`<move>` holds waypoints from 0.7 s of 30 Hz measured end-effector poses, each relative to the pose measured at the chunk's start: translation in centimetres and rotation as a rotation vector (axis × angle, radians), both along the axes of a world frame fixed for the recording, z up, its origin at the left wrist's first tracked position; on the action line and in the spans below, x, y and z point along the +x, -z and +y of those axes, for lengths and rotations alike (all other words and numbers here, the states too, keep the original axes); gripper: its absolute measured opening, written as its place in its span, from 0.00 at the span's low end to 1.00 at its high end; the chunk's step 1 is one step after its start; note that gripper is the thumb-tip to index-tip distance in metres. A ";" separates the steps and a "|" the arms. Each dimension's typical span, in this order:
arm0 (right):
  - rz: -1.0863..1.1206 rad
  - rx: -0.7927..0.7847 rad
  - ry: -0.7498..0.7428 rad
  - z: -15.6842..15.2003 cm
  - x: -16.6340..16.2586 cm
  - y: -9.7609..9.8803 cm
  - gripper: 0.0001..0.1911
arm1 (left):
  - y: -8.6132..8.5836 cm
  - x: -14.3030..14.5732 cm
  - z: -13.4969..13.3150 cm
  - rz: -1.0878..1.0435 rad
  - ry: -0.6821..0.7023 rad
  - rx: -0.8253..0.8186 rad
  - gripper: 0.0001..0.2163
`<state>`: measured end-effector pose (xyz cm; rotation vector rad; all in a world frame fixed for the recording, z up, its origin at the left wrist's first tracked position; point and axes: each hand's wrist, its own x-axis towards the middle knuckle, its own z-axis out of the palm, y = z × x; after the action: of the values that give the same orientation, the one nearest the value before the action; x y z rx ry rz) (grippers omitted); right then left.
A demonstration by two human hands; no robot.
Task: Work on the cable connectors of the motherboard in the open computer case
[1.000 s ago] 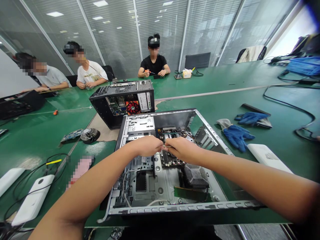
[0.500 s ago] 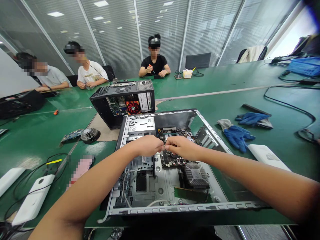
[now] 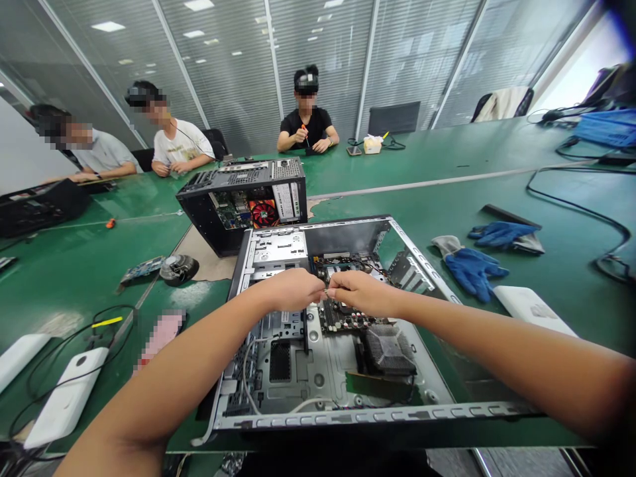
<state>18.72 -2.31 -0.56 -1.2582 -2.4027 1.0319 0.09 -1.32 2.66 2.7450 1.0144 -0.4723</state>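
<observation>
An opened computer case (image 3: 318, 381) lies on its side in front of me. My left hand (image 3: 298, 289) and my right hand (image 3: 362, 293) meet above it, fingertips pinched close together over the edge of the motherboard (image 3: 342, 319). Whatever sits between the fingers is too small to make out. Nearer to me inside the case are a finned heatsink (image 3: 390, 349) and a green circuit board strip (image 3: 377, 385). A pale cable (image 3: 246, 371) curves along the left side of the case.
Behind stands a second, upright computer case (image 3: 243, 205) with a red fan. Blue gloves (image 3: 472, 268) and a white power bank (image 3: 531, 308) lie to the right. At left are a round cooler (image 3: 179, 269), a phone (image 3: 161, 338) and cables. Several people sit across the table (image 3: 397, 175).
My hands stay at nearly the same spot, still pinched together. Across the table, the person in black has shifted a hand holding an orange-handled screwdriver slightly.
</observation>
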 end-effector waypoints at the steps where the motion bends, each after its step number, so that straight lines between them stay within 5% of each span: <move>1: 0.004 -0.024 -0.004 0.1 0.0 0.0 0.11 | 0.0 0.0 0.0 0.002 0.001 0.000 0.14; 21: -0.021 -0.024 -0.034 -0.3 0.2 -0.2 0.11 | 0.2 0.0 0.1 -0.023 0.016 -0.011 0.14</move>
<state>18.88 -2.64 -0.40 -1.2468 -2.4424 1.0652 0.05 -1.24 2.46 2.7442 0.9827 -0.4455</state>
